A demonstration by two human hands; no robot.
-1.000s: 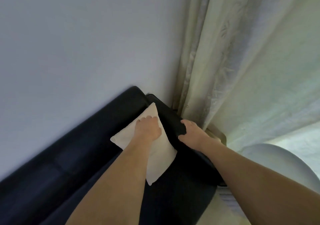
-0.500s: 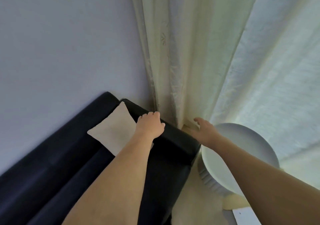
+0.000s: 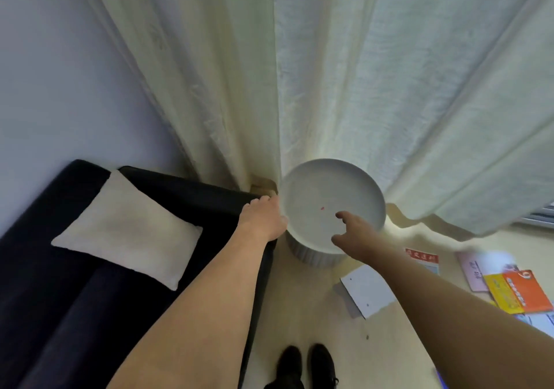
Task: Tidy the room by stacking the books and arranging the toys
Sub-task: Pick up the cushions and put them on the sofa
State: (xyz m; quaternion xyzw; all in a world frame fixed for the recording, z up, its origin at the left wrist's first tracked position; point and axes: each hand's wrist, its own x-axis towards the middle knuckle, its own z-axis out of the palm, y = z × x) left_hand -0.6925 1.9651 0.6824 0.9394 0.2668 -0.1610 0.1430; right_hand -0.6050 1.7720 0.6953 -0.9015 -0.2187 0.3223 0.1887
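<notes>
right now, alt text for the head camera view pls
A person's right hand reaches open over a round white side table while the left hand rests on a dark sofa's armrest. A cream pillow lies on the sofa; books lie scattered on the floor by pale curtains.

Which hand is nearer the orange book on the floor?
Right. The right hand hovers over the round table, left of the orange book; the left hand rests farther away on the sofa arm.

Both hands [image 3: 263, 219] [image 3: 355, 237] outstretched, fingers relaxed
</notes>
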